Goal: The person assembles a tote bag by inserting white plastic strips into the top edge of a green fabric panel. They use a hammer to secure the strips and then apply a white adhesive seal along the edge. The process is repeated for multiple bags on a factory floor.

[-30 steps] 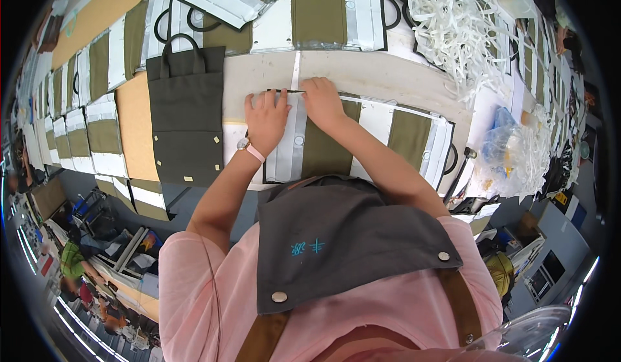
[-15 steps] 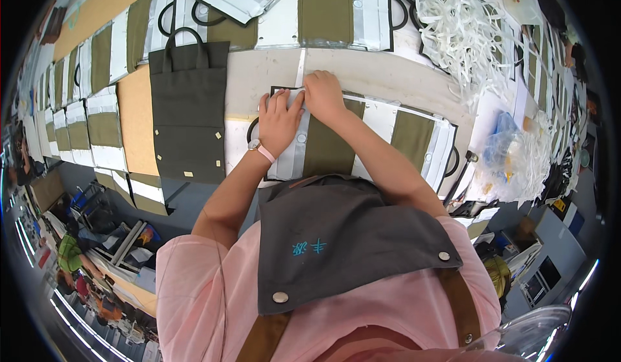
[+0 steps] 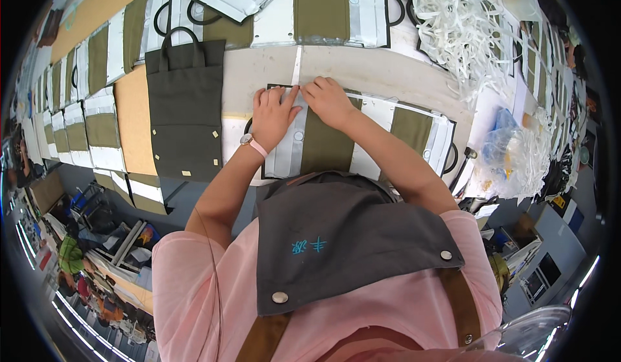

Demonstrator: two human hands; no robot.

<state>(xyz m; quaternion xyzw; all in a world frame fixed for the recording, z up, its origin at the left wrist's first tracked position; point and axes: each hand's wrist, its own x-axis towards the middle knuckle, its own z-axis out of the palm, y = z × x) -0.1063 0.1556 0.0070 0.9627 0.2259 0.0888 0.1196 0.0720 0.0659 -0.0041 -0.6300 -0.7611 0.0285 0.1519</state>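
Note:
An unfinished bag piece (image 3: 328, 143) with olive and whitish bands and a dark border lies flat before me, dark handles showing at both ends. My left hand (image 3: 273, 116) rests on its far left corner, fingers apart, the index finger stretched toward the right hand. Beside it, my right hand (image 3: 328, 101) is closed at the far edge, fingertips bent down. Whatever those fingertips pinch is too small to make out. A thin white strip (image 3: 400, 104) follows the piece's far edge to the right. Another pale strip (image 3: 297, 65) runs across the table just beyond my fingers.
A dark bag (image 3: 185, 97) with looped handles lies to the left. More olive and white pieces (image 3: 321, 12) line the far side. A heap of white strips (image 3: 453, 29) and clear plastic (image 3: 508, 148) sit on the right. People work at the far lower left.
My left index finger has straightened toward the right hand, and the left thumb has spread away. My right hand has drawn slightly nearer, its fingers more bent. The whole view has shifted slightly.

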